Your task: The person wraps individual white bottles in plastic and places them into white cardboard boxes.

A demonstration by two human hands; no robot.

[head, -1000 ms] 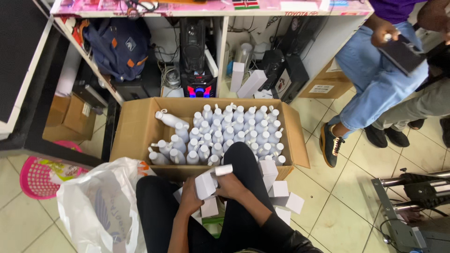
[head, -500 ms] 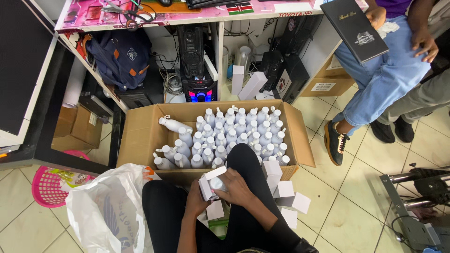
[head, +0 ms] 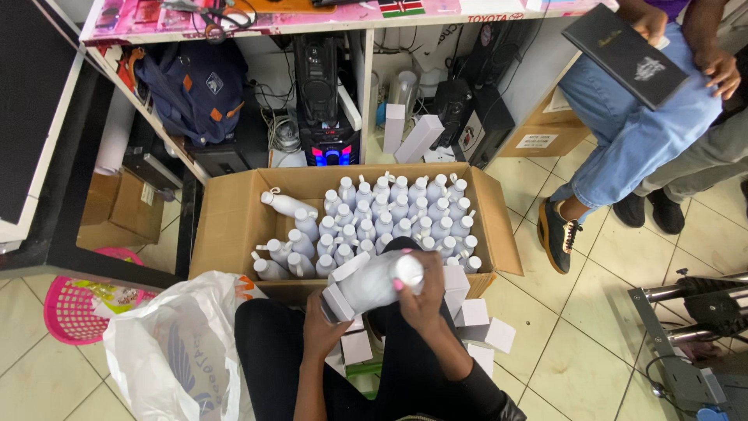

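1. The white plastic bottle with a round cap [head: 379,281] is now lying tilted across the person's lap, its base sliding into the small white cardboard carton [head: 340,300]; half a second ago the two were held closer to the knees and less clearly joined.
2. The left hand [head: 321,331] is closing around the carton's lower end, fingers wrapped on it, at about 7 o'clock from the bottle.
3. The right hand [head: 425,300] is curling over the bottle's cap end, gripping it firmly, at 3 o'clock from the bottle.
4. The big open brown cardboard box [head: 234,226] is sitting at 12 o'clock from the hands, holding many matching white bottles standing upright on its right side and a few lying loose on its left.
5. More small white cartons [head: 487,331] are lying on the tiled floor at 4 o'clock.
6. A white plastic bag [head: 175,355] is slumping at 9 o'clock, contents hidden, beside a pink plastic basket [head: 66,312] holding something I cannot make out.
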